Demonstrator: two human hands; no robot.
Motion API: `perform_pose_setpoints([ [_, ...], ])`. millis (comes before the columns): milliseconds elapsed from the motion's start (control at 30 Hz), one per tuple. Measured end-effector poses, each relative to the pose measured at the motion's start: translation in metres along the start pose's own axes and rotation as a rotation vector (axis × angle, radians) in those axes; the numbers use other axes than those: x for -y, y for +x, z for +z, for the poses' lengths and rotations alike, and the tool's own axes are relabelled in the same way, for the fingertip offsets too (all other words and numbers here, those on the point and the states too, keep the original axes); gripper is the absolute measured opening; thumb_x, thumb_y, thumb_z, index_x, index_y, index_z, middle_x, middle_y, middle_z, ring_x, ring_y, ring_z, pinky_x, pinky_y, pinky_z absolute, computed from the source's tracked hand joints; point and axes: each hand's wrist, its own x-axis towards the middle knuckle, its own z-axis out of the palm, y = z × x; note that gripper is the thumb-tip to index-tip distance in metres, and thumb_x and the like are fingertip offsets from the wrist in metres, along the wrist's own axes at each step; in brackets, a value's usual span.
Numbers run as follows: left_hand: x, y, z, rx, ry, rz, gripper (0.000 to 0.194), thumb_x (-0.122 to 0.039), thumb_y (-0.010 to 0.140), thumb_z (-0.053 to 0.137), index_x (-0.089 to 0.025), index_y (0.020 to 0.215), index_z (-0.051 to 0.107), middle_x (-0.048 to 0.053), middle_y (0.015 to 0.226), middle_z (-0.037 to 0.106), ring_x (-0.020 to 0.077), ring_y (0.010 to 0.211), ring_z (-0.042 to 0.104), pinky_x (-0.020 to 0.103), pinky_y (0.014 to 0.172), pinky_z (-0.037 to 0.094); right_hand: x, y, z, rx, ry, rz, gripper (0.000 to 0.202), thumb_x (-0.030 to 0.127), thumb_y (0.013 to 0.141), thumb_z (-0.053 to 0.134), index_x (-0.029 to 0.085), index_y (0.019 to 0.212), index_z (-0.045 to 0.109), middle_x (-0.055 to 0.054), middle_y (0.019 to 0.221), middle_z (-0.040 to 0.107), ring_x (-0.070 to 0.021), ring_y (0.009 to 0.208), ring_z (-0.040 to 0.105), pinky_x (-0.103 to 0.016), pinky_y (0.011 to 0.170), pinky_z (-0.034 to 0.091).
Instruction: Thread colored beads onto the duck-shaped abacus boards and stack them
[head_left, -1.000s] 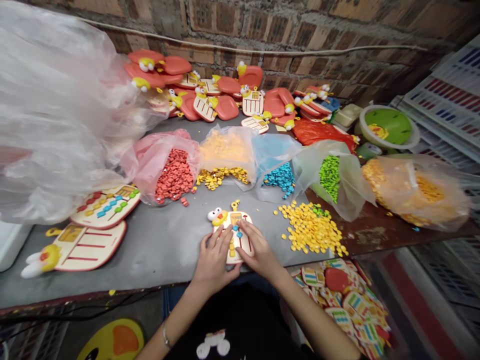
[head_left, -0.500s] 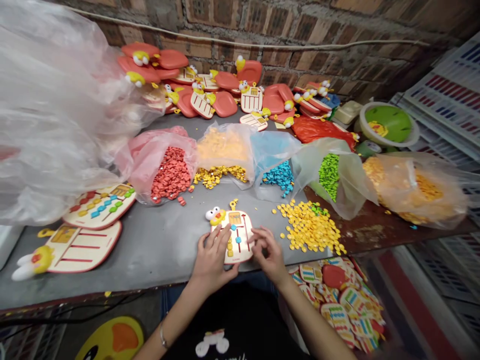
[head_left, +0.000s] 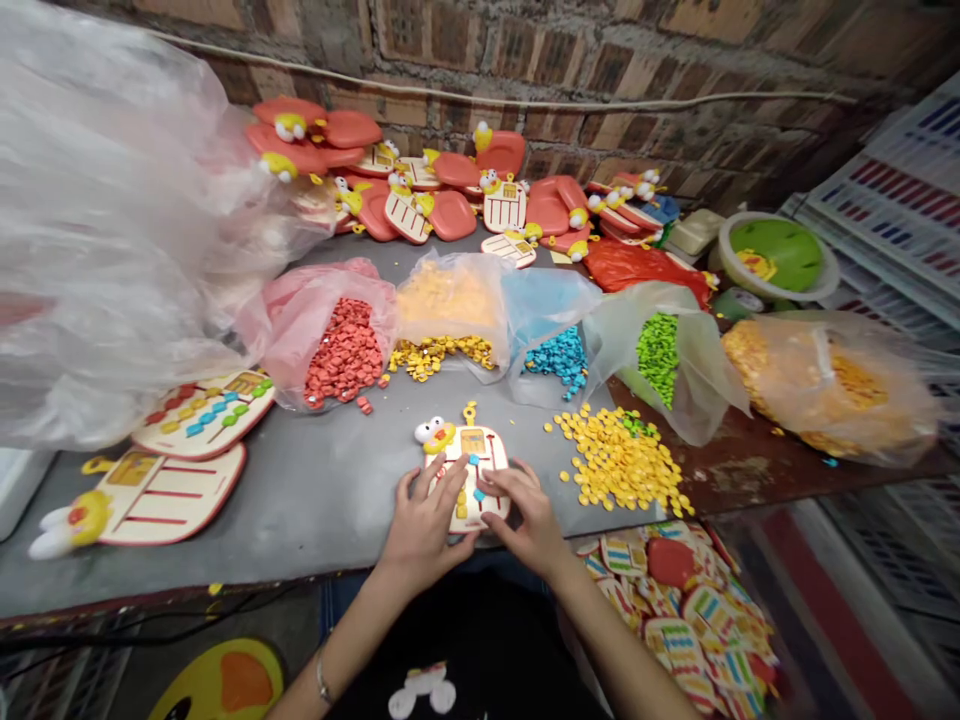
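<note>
A cream toy board [head_left: 495, 462] with a red rim, slots and a yellow duck-like head with bulging white eyes [head_left: 435, 433] lies on the grey table before me. My left hand [head_left: 424, 520] holds it from the left, fingers across its face and thumb near the lower edge. Over its right part is my right hand [head_left: 531, 515], index finger and thumb apart, tips touching the board. Whether a small piece is under those tips is hidden. Blue beads [head_left: 478, 495] and yellow beads [head_left: 461, 505] sit on the slots; the left part is covered by fingers.
Yellow beads [head_left: 619, 460] lie loose at the right. Behind stand bags of red beads [head_left: 345, 350], gold beads [head_left: 442, 352], blue beads [head_left: 559, 355] and green beads [head_left: 658, 360]. Two boards [head_left: 169, 500] lie at the left. More boards [head_left: 450, 215] are heaped by the brick wall.
My right hand has moved left from beside the board's right edge onto its face, and its fingers have spread from a pinch. My left hand stays on the board.
</note>
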Motion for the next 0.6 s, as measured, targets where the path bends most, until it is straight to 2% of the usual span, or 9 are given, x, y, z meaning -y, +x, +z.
perform_pose_setpoints([
  [67, 0.000, 0.000, 0.000, 0.013, -0.007, 0.024, 0.066, -0.034, 0.081, 0.059, -0.020, 0.142, 0.038, 0.008, 0.147, 0.046, 0.0298, 0.137, 0.035, 0.047, 0.107, 0.025, -0.001, 0.002, -0.001, -0.019, 0.025, 0.007, 0.020, 0.031, 0.091, 0.058, 0.025, 0.110, 0.062, 0.000, 0.074, 0.070, -0.0196, 0.079, 0.065, -0.048, 0.101, 0.039],
  [100, 0.000, 0.000, 0.000, 0.016, -0.007, 0.030, 0.066, -0.034, 0.081, 0.059, -0.020, 0.142, 0.038, 0.008, 0.148, 0.046, 0.0299, 0.137, 0.035, 0.047, 0.107, 0.025, -0.001, 0.003, -0.002, -0.024, 0.024, 0.014, 0.018, 0.030, 0.091, 0.057, 0.024, 0.107, 0.063, 0.000, 0.073, 0.068, -0.0190, 0.077, 0.064, -0.046, 0.098, 0.041],
  [133, 0.000, 0.000, 0.000, 0.015, -0.006, 0.029, 0.066, -0.035, 0.082, 0.059, -0.020, 0.142, 0.038, 0.008, 0.148, 0.046, 0.0299, 0.137, 0.035, 0.047, 0.107, 0.025, -0.002, 0.006, -0.002, -0.022, 0.005, 0.020, 0.020, 0.031, 0.092, 0.056, 0.024, 0.109, 0.063, -0.002, 0.078, 0.068, -0.0199, 0.082, 0.063, -0.045, 0.096, 0.042],
  [200, 0.000, 0.000, 0.000, 0.005, -0.003, 0.022, 0.067, -0.036, 0.082, 0.060, -0.019, 0.143, 0.036, 0.009, 0.147, 0.046, 0.0296, 0.137, 0.035, 0.047, 0.107, 0.025, -0.005, 0.012, -0.001, -0.002, -0.086, 0.024, 0.034, 0.038, 0.092, 0.056, 0.022, 0.121, 0.061, -0.009, 0.104, 0.067, -0.0247, 0.102, 0.058, -0.046, 0.095, 0.043],
  [267, -0.001, 0.000, 0.001, -0.007, 0.002, 0.014, 0.070, -0.037, 0.081, 0.061, -0.018, 0.143, 0.035, 0.011, 0.146, 0.047, 0.0295, 0.137, 0.036, 0.047, 0.107, 0.026, -0.007, 0.016, 0.003, 0.019, -0.202, 0.027, 0.044, 0.045, 0.091, 0.055, 0.022, 0.130, 0.057, -0.013, 0.131, 0.054, -0.0298, 0.120, 0.047, -0.050, 0.100, 0.039],
  [367, -0.001, 0.000, 0.002, -0.018, 0.011, 0.004, 0.070, -0.037, 0.080, 0.061, -0.016, 0.143, 0.036, 0.013, 0.145, 0.047, 0.0305, 0.137, 0.036, 0.047, 0.107, 0.026, -0.008, 0.013, 0.008, 0.055, -0.254, -0.012, 0.041, 0.048, 0.092, 0.051, 0.024, 0.124, 0.062, -0.012, 0.141, 0.047, -0.0331, 0.130, 0.036, -0.055, 0.105, 0.032],
  [433, -0.002, 0.000, 0.002, -0.016, 0.012, 0.003, 0.069, -0.036, 0.081, 0.060, -0.016, 0.142, 0.036, 0.013, 0.146, 0.047, 0.0303, 0.137, 0.036, 0.047, 0.107, 0.026, -0.006, 0.007, 0.008, 0.090, -0.190, -0.048, 0.036, 0.048, 0.094, 0.049, 0.024, 0.115, 0.066, -0.010, 0.133, 0.055, -0.0315, 0.129, 0.039, -0.054, 0.104, 0.033],
  [500, -0.001, 0.000, 0.003, -0.011, 0.010, 0.003, 0.068, -0.036, 0.081, 0.059, -0.017, 0.142, 0.037, 0.012, 0.146, 0.047, 0.0297, 0.137, 0.036, 0.047, 0.107, 0.025, -0.003, 0.000, 0.005, 0.126, -0.100, -0.061, 0.033, 0.046, 0.097, 0.044, 0.026, 0.111, 0.066, -0.008, 0.120, 0.064, -0.0280, 0.122, 0.049, -0.051, 0.103, 0.034],
  [600, -0.001, 0.000, 0.003, -0.012, 0.008, 0.004, 0.068, -0.036, 0.080, 0.060, -0.017, 0.142, 0.038, 0.012, 0.146, 0.047, 0.0302, 0.137, 0.036, 0.047, 0.107, 0.026, 0.002, -0.006, 0.001, 0.115, -0.062, -0.027, 0.037, 0.044, 0.098, 0.043, 0.025, 0.126, 0.057, -0.009, 0.118, 0.066, -0.0262, 0.115, 0.057, -0.051, 0.104, 0.034],
])
